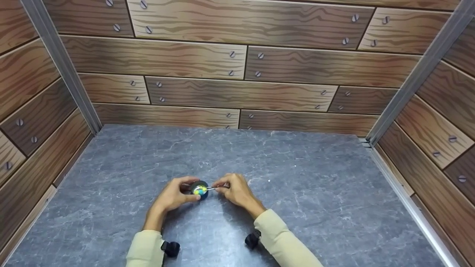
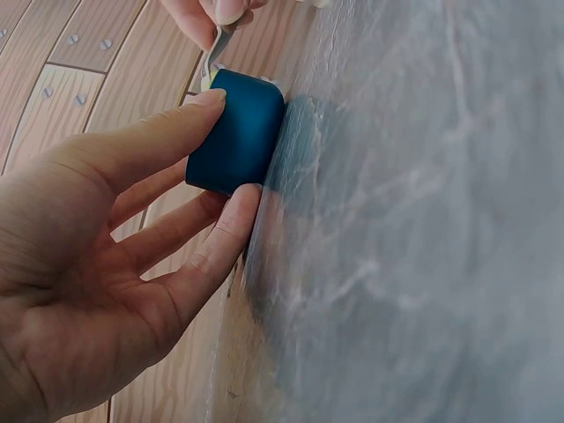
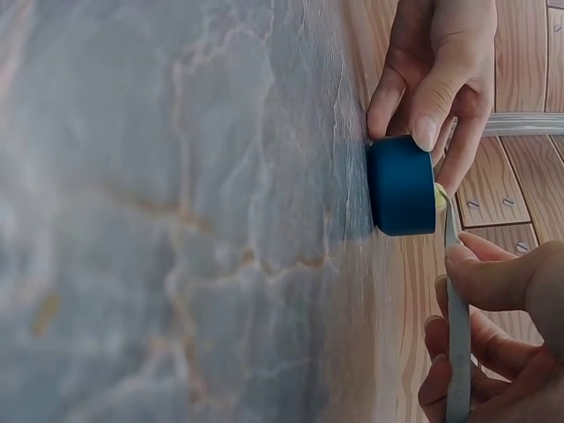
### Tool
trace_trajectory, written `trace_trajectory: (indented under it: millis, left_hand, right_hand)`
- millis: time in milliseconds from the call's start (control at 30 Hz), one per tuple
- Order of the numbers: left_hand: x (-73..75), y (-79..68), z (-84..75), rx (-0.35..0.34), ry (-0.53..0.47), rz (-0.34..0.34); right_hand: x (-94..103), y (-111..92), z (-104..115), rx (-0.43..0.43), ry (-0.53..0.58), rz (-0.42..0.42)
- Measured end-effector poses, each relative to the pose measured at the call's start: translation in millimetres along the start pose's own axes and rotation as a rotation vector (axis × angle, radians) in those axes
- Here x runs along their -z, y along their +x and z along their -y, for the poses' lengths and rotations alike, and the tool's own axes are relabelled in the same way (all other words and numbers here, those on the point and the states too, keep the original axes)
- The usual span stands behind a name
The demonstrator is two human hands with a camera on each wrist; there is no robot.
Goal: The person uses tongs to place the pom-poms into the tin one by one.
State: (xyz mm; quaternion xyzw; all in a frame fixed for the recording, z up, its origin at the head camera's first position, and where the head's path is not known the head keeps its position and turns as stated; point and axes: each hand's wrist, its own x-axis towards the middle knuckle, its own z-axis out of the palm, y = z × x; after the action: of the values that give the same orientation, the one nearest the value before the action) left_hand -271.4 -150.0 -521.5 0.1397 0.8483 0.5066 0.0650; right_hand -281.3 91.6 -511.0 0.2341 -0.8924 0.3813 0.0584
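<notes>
A small dark blue round cup [image 2: 236,132] stands on the grey table. Inside it, in the head view, lie small yellow and light blue pieces [image 1: 200,190]. My left hand [image 1: 173,194] grips the cup from the left, with the thumb at the near side and fingers round the far side. From the right, my right hand [image 1: 234,189] pinches slim metal tweezers [image 3: 458,352] between thumb and fingers. Their bent tips reach over the rim to a yellow piece at the cup's mouth, as the right wrist view shows.
The grey marbled tabletop [image 1: 315,207] spreads around both hands. Wood-patterned panels [image 1: 207,92] wall it at the back and sides, with metal rails [image 1: 412,81] in the corners. A tiny white speck [image 1: 269,180] lies right of my right hand.
</notes>
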Motion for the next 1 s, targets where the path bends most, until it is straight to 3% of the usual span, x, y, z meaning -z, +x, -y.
trace_trajectory:
  millis: [633,1000]
  left_hand:
    - [0.4,0.9,1.7,-0.027,-0.005,0.003]
    - [0.4,0.3,0.8,-0.007,0.005,-0.002]
  right_hand:
    - [0.5,-0.3,-3.6,0.008,0.000,-0.004]
    - [7.9,-3.2,-2.1,-0.009,0.037,0.007]
